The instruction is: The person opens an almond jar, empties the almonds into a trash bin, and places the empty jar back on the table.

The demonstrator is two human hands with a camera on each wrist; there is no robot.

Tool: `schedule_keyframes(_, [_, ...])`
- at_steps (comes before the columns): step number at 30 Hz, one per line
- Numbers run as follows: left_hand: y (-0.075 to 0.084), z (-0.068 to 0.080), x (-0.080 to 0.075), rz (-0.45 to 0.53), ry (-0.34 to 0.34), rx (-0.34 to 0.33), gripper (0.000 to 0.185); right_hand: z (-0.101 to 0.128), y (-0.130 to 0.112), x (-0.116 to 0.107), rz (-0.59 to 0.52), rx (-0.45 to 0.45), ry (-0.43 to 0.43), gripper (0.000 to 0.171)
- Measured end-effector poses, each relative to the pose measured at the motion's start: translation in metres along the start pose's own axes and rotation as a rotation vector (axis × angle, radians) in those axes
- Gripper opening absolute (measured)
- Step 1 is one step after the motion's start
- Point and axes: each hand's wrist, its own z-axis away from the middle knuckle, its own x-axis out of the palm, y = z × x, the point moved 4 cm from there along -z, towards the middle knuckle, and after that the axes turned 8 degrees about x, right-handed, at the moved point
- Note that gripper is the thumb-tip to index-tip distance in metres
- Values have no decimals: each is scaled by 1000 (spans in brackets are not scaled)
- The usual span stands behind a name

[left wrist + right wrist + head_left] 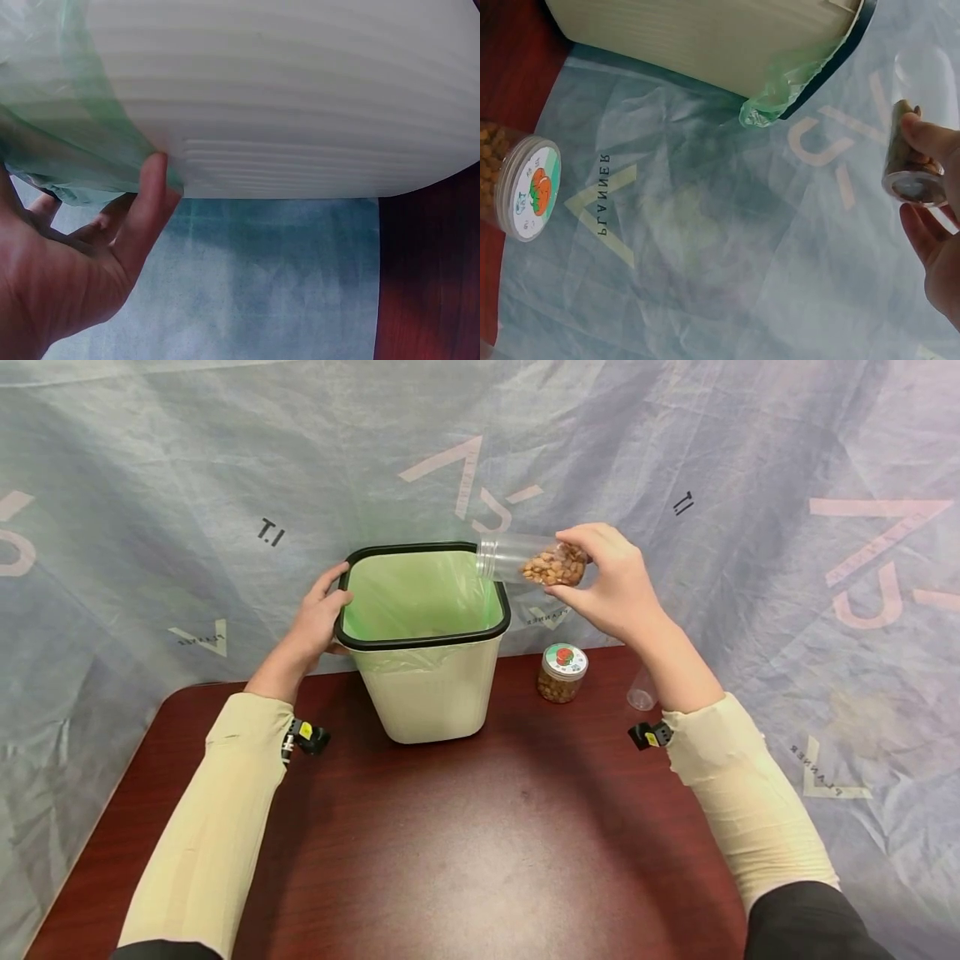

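A cream trash bin (427,697) with a black rim and a green plastic liner (397,589) stands upright on the table. My left hand (318,618) holds the bin's left rim; in the left wrist view, fingers (152,195) lie against the liner's overhang and the ribbed wall (285,142). My right hand (611,577) grips the base end of a clear plastic jar (513,553), tipped nearly level. Its open, threaded mouth overlaps the bin's right rim in the head view. Almonds (553,567) lie in the jar's base half, between thumb and fingers.
A lidded jar of brown pieces (561,677), its label showing a red-orange fruit, stands right of the bin. Farther right lies a clear plastic container (642,695), partly behind my right forearm. A printed grey cloth (315,460) hangs behind the dark red table (450,843).
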Motion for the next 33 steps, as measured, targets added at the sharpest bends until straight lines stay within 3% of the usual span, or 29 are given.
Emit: schedule_keyframes(33, [-3, 0, 2, 14, 0, -4, 56, -25, -2, 19, 107, -77, -94, 53])
